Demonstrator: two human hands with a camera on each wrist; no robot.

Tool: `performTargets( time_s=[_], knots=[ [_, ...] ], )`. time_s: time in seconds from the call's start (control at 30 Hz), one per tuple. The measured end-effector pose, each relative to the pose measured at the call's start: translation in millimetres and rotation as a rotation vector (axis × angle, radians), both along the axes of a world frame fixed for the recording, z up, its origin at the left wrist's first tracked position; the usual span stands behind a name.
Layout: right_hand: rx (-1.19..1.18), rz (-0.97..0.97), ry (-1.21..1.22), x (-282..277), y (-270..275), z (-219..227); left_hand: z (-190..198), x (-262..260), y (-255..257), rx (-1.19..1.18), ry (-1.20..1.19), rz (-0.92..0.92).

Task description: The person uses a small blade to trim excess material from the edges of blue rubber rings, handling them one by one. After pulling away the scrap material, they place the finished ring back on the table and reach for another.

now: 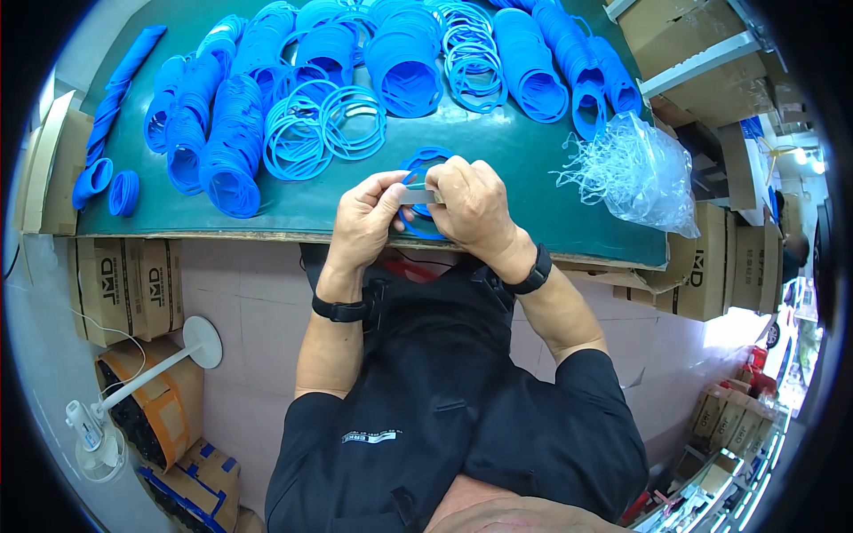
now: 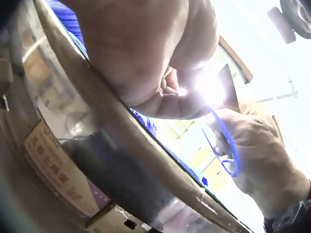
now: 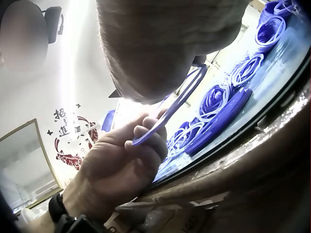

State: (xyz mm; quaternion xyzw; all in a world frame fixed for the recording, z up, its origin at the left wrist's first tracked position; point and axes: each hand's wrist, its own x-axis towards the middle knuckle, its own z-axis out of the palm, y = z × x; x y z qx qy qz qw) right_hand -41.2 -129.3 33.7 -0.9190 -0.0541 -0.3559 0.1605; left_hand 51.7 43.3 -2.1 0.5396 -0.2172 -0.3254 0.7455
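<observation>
Close together over the table's near edge, both hands work on a thin blue ring (image 1: 418, 233). My left hand (image 1: 364, 218) grips the ring between thumb and fingers; in the right wrist view its curled fingers lie against the ring (image 3: 170, 114). A flat grey strip (image 1: 416, 196), like a blade, spans the gap between the hands. My right hand (image 1: 471, 202) pinches the strip's right end, its fingertips partly hidden. From the left wrist view, the ring (image 2: 231, 138) hangs in front of the right hand (image 2: 262, 155), and the strip (image 2: 229, 87) sticks up above it.
On the green table (image 1: 498, 169) stand several stacks of blue rings (image 1: 404, 67). Loose rings (image 1: 306, 133) lie ahead of the hands. A clear plastic bag (image 1: 653, 182) with stringy scraps sits at right. Cardboard boxes (image 1: 124, 284) and a white fan (image 1: 98, 444) stand at left.
</observation>
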Motion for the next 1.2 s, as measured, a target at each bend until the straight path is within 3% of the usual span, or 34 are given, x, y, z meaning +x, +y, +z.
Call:
performTargets(
  time_s=[0.13, 0.27, 0.6, 0.77, 0.97, 1.07, 1.13, 1.2],
  knots=[
    [0.004, 0.010, -0.028, 0, -1, -1, 9, 6, -2, 0.040, 0.128, -0.118],
    [0.021, 0.053, -0.011, -3, -1, -2, 13, 7, -6, 0.094, 0.166, -0.078],
    [0.139, 0.214, 0.103, -54, -9, 10, 5, 30, -1, -0.092, 0.209, 0.454],
    [0.383, 0.216, 0.178, -105, -23, -5, 6, 28, 5, -0.181, 0.323, 0.499],
    [0.361, 0.148, 0.175, -135, -35, 8, -1, 31, 1, -0.160, 0.253, 0.632],
    [0.355, 0.000, 0.145, -152, -64, 18, -4, 31, 7, -0.127, 0.206, 0.588],
    [0.379, -0.235, 0.096, -159, -92, 33, -2, 23, 2, -0.106, 0.164, 0.575],
    [0.242, -0.512, 0.060, -163, -124, 46, -1, 19, 0, -0.082, 0.120, 0.567]
  ],
)
